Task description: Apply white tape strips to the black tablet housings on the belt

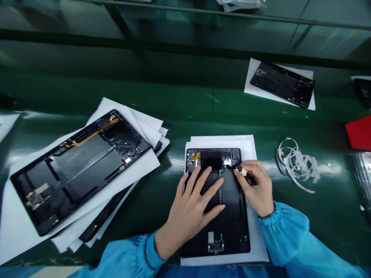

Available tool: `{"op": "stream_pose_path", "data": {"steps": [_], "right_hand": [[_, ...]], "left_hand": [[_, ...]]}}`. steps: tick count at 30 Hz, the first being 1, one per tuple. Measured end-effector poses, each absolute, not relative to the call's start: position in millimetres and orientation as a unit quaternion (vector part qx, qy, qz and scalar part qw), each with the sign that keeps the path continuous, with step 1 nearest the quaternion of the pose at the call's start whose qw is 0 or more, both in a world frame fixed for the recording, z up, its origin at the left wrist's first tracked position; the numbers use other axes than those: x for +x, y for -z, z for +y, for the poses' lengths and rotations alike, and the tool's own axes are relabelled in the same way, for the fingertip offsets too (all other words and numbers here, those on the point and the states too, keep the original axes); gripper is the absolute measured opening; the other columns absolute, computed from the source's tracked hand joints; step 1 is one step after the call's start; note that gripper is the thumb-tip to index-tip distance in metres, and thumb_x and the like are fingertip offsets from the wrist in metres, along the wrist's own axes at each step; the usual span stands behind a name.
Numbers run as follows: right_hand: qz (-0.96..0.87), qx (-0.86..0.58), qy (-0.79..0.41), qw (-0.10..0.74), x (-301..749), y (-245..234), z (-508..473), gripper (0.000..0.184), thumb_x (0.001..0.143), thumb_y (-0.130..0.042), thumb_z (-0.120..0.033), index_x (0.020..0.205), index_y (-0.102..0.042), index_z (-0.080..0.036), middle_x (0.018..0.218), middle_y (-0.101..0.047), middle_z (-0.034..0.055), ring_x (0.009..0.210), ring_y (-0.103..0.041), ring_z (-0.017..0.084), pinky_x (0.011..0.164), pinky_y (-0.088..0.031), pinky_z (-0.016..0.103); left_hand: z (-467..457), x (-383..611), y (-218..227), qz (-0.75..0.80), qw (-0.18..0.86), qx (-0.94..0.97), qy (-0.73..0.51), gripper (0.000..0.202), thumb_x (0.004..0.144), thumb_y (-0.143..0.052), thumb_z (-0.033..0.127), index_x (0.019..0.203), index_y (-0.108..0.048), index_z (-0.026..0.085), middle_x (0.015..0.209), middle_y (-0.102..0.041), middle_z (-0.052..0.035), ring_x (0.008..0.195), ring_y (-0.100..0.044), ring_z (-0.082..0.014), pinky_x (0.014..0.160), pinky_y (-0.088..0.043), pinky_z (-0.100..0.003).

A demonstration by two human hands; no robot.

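Note:
A black tablet housing (232,216) with its inner parts exposed lies on white paper sheets (257,243) in front of me. Across its upper left half rests my left hand (193,204), fingers spread and laid flat on it. My right hand (256,185) is at the housing's upper right edge. Between its thumb and fingers it pinches a small piece, dark at one end and pale yellow at the other (242,170). What kind of piece this is, I cannot make out. An orange flex cable (197,156) shows at the housing's top left, and a small circuit board (216,246) near its bottom.
On the left, another open tablet housing (84,170) tops a stack interleaved with white paper. Curled clear strips (298,164) lie right of my right hand. Farther back is a further housing (282,83) on paper. A red object (359,133) sits at the right edge.

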State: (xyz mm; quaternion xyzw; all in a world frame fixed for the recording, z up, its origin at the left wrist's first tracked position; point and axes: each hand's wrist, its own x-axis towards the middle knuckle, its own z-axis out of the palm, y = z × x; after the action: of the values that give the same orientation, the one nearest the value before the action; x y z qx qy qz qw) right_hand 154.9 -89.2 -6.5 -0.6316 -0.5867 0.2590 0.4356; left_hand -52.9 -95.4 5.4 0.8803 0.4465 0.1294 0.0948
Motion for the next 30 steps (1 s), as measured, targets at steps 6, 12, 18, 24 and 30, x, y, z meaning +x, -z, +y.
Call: {"op": "stream_pose_path", "data": {"steps": [6,12,18,24,30], "right_hand": [[-0.596,-0.631,-0.259,0.422,156,8,-90,0.004,0.089,-0.06,-0.02,0.089,-0.064,-0.022,0.095,-0.061,0.0047,0.083,-0.063,0.017,0.07,-0.053,0.029],[-0.6,-0.634,-0.245,0.421,156,6,-87,0.005,0.09,-0.058,-0.02,0.089,-0.063,-0.022,0.095,-0.062,0.0054,0.086,-0.064,0.019,0.075,-0.054,0.031],[-0.747,-0.57,-0.193,0.283,146,-18,-124,0.022,0.098,-0.049,-0.022,0.113,-0.065,-0.017,0.084,-0.072,0.005,0.069,-0.067,0.017,0.063,-0.051,0.028],[-0.856,-0.504,-0.076,0.083,126,-26,-167,0.032,0.096,-0.055,-0.021,0.122,-0.065,-0.005,0.054,-0.06,0.0022,0.05,-0.06,0.021,0.048,-0.04,0.034],[-0.793,-0.568,-0.111,0.192,156,-31,-167,0.032,0.102,-0.043,-0.031,0.114,-0.068,-0.014,0.073,-0.07,0.0054,0.057,-0.065,0.019,0.055,-0.049,0.032]], "left_hand": [[-98,-49,-6,0.469,0.106,0.866,-0.137,0.042,0.098,-0.048,0.045,0.137,-0.055,0.033,0.145,-0.047,-0.0121,0.139,-0.036,-0.0357,0.108,-0.028,-0.051],[-97,-45,-4,0.486,0.113,0.858,-0.12,0.047,0.094,-0.054,0.039,0.141,-0.05,0.032,0.149,-0.039,-0.0155,0.143,-0.028,-0.0392,0.107,-0.03,-0.056],[-95,-68,1,0.543,0.193,0.779,-0.247,0.036,0.095,-0.053,0.038,0.126,-0.048,0.021,0.142,-0.046,-0.0151,0.142,-0.032,-0.0306,0.112,-0.032,-0.051],[-128,-102,8,0.635,0.179,0.74,-0.131,0.056,0.1,-0.043,0.039,0.151,-0.027,0.023,0.156,-0.032,-0.0146,0.148,-0.017,-0.0344,0.114,-0.02,-0.063],[-147,-91,10,0.628,0.218,0.734,-0.139,0.062,0.1,-0.045,0.036,0.155,-0.017,0.033,0.163,-0.017,-0.0096,0.149,-0.009,-0.0348,0.114,-0.017,-0.067]]}}
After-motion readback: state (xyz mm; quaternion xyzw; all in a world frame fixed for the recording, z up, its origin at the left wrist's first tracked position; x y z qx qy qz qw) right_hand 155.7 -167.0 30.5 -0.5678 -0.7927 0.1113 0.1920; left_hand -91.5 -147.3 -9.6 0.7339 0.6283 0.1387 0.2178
